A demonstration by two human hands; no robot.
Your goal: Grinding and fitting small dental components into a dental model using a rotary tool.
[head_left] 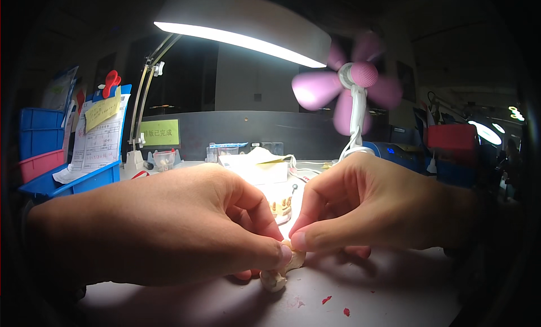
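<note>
A small cream plaster dental cast point(273, 280) is at the front middle of the white table, mostly covered by my fingers. My left hand point(174, 228) grips it from the left, thumb and fingers closed together. From the right, my right hand point(366, 206) pinches at its upper part with thumb and forefinger. The two hands' fingertips almost meet over the cast. Anything tiny between them is too hidden to make out. Just behind, between the hands, a tan dental model point(280, 206) with teeth stands in bright light.
A lamp point(242, 28) glows overhead, and a pink fan point(363, 74) spins at the back right. Blue trays point(84, 181) with a clipboard of papers point(100, 136) stand left. Red scraps point(346, 312) lie on the table point(394, 299). A red bin point(451, 136) is far right.
</note>
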